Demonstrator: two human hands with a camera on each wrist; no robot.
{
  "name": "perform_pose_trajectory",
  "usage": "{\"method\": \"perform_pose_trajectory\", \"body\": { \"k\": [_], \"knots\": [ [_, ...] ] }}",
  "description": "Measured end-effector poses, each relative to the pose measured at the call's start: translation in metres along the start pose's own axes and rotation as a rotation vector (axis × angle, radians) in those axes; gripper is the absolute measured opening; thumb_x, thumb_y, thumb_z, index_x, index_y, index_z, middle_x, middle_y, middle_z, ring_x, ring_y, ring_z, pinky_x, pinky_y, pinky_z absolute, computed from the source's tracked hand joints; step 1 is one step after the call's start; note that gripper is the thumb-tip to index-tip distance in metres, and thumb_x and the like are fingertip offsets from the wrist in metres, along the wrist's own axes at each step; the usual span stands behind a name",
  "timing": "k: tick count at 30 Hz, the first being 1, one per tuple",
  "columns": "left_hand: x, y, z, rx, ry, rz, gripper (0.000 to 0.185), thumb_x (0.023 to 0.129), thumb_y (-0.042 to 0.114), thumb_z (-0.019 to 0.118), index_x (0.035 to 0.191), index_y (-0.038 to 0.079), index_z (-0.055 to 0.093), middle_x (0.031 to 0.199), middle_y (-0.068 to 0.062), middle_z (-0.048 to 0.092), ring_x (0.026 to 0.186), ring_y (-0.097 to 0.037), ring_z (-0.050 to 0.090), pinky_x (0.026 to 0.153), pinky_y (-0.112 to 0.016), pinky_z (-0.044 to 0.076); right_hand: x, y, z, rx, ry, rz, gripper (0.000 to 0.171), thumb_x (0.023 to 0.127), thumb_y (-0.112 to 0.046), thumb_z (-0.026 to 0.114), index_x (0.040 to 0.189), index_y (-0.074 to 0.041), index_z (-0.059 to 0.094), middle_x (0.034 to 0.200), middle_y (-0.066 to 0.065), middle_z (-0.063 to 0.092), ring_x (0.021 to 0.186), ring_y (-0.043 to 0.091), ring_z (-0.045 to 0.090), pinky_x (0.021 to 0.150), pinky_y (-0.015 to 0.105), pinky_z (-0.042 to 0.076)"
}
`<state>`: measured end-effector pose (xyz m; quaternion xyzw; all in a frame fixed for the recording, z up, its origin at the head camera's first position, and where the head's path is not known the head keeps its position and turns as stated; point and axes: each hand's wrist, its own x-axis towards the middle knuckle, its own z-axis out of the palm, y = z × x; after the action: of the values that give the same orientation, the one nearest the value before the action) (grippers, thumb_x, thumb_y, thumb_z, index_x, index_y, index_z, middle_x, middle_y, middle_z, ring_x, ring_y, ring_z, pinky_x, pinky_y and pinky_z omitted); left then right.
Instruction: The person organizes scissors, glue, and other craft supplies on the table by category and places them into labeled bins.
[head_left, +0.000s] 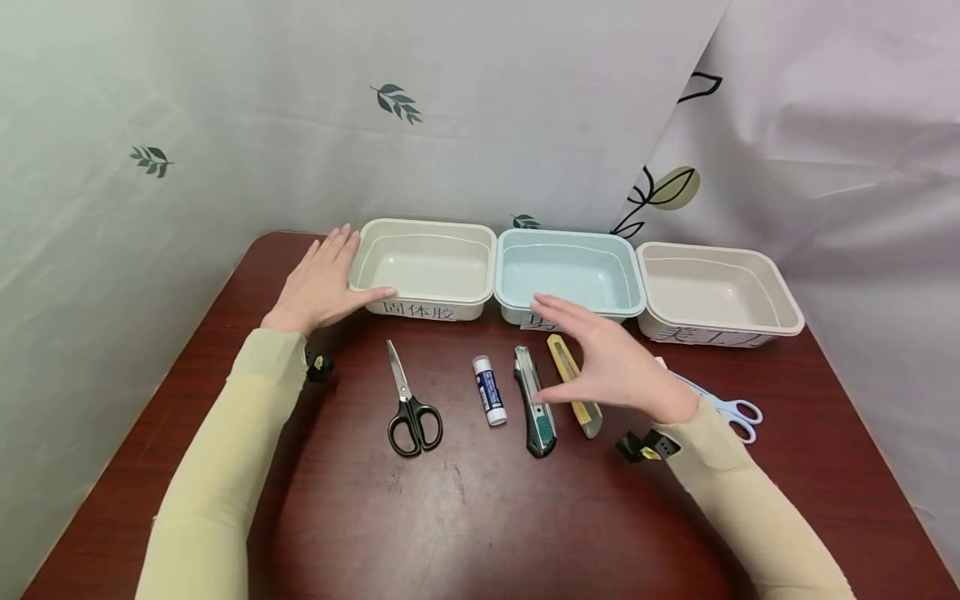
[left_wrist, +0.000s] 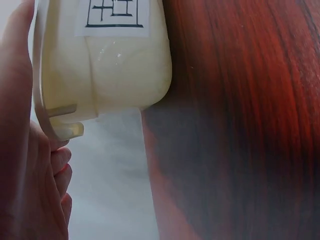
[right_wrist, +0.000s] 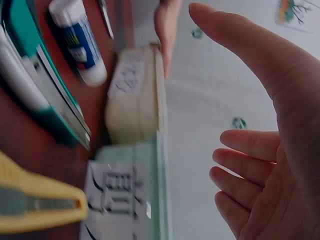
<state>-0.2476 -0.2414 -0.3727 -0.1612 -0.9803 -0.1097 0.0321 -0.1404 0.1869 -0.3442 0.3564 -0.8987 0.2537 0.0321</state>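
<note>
My left hand [head_left: 321, 279] rests at the left end of the cream bin [head_left: 431, 310], thumb along its front rim and the other fingers straight at its side. In the left wrist view the bin's labelled front [left_wrist: 120, 65] is close to the palm. My right hand [head_left: 611, 362] hovers with thumb and fingers spread and nothing between them, over the green-and-black utility knife [head_left: 534, 404] and the yellow utility knife [head_left: 573, 383], before the light blue bin [head_left: 517, 315]. The right wrist view shows the glue stick [right_wrist: 80, 42] and both knives beyond that hand.
Black-handled scissors [head_left: 408, 408] lie left of the glue stick. Light blue scissors [head_left: 738, 417] lie partly hidden behind the right wrist. A beige bin [head_left: 720, 327] with a label stands at the right end of the row. A patterned cloth [head_left: 480, 125] hangs behind the dark red table [head_left: 450, 533].
</note>
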Motion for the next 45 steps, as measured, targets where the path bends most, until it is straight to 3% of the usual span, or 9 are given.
{"method": "perform_pose_trajectory", "body": {
  "k": [9,14,21,32,45],
  "knots": [
    [0.001,-0.003,0.002,0.009,-0.015,-0.006,0.118,0.087,0.082,0.049,0.161,-0.002,0.013,0.167,-0.022,0.010,0.154,-0.034,0.006,0.124,-0.049,0.003,0.013,-0.011,0.036,0.017,-0.158,-0.046,0.109,0.068,-0.059,0.090,0.154,-0.010,0.045,0.161,0.001,0.037,0.145,0.019,0.037,0.113,0.044,0.040],
    [0.003,-0.004,0.003,0.017,-0.024,0.005,0.118,0.087,0.081,0.049,0.161,-0.003,0.012,0.167,-0.022,0.010,0.154,-0.034,0.005,0.124,-0.047,0.000,0.022,-0.009,0.056,0.028,-0.239,-0.055,0.114,0.066,-0.058,0.092,0.154,-0.006,0.044,0.161,0.004,0.037,0.147,0.018,0.032,0.117,0.038,0.034],
    [0.004,-0.005,0.002,0.042,-0.021,0.025,0.119,0.087,0.081,0.052,0.161,-0.004,0.013,0.167,-0.022,0.012,0.154,-0.035,0.008,0.124,-0.048,0.005,0.030,-0.008,0.071,-0.012,-0.303,-0.081,0.115,0.065,-0.055,0.093,0.154,-0.002,0.043,0.158,0.011,0.041,0.145,0.022,0.037,0.117,0.036,0.033],
    [0.002,-0.003,0.000,0.043,-0.029,0.037,0.118,0.087,0.079,0.053,0.161,-0.004,0.012,0.167,-0.023,0.010,0.153,-0.036,0.009,0.124,-0.046,0.003,0.034,-0.007,0.076,0.014,-0.306,-0.032,0.104,0.067,-0.046,0.093,0.151,-0.004,0.047,0.148,0.008,0.052,0.134,0.018,0.048,0.112,0.035,0.040],
    [0.004,-0.003,0.001,0.050,-0.030,0.040,0.118,0.088,0.078,0.053,0.160,-0.005,0.012,0.166,-0.023,0.012,0.153,-0.038,0.011,0.124,-0.050,0.007,0.033,-0.005,0.077,0.031,-0.288,-0.024,0.104,0.066,-0.046,0.094,0.149,-0.003,0.049,0.145,0.008,0.054,0.132,0.019,0.050,0.111,0.034,0.040]
  ]
}}
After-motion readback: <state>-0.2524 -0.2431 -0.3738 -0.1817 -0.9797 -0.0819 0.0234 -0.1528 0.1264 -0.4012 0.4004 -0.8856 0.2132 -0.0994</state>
